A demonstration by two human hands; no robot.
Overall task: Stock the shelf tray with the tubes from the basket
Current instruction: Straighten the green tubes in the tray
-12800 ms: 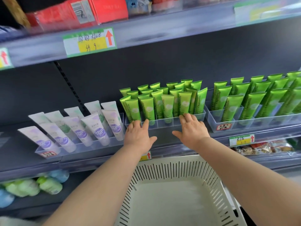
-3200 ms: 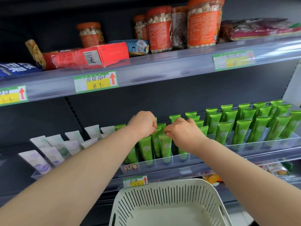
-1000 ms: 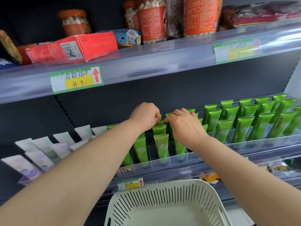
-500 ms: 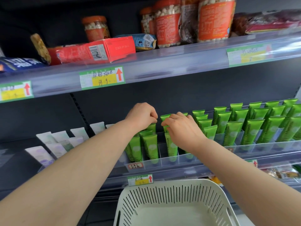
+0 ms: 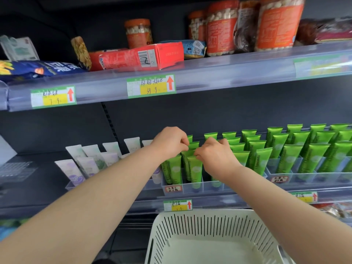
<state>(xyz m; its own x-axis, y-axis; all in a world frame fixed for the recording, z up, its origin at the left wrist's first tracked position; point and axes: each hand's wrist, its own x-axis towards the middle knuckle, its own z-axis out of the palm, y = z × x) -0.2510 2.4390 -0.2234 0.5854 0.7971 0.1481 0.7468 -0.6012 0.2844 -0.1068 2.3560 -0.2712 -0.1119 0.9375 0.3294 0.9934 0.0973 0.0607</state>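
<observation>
Tubes (image 5: 174,169) of glossy green plastic stand cap-down, crimped ends up, in rows inside the clear plastic divided tray (image 5: 204,187) on the middle shelf, straight ahead of you. A small red-bordered handwritten tag (image 5: 173,188) is stuck on the left end of the tray's front wall.

Your left hand (image 5: 169,142) is over the tray's left rows. Its fingers are curled and the fingertips pinch the crimped end of one of the tubes behind the front row. Your right hand (image 5: 215,155) sits just beside it, nearly touching, with thumb and forefinger pinching the top edge of the front tube in the next column. Your right wrist hides part of the tray's middle.

Below the shelf, between your forearms, is the white slotted plastic basket (image 5: 205,213), with its rim close under the shelf edge. A green-and-yellow price label (image 5: 178,205) with a red arrow is fixed to that edge just above the basket.

To the right, touching the first tray, a second clear tray (image 5: 323,178) holds further green tubes (image 5: 310,159) in the same upright rows. To the left, pale white and lilac tubes (image 5: 89,166) lean back in their own clear holder (image 5: 69,185).

On the shelf above lie a red cardboard carton (image 5: 137,58) on its side, a blue snack bag (image 5: 38,68) and several clear jars with orange labels (image 5: 221,29). Two more handwritten price labels (image 5: 151,85) sit on that shelf's clear front strip.
</observation>
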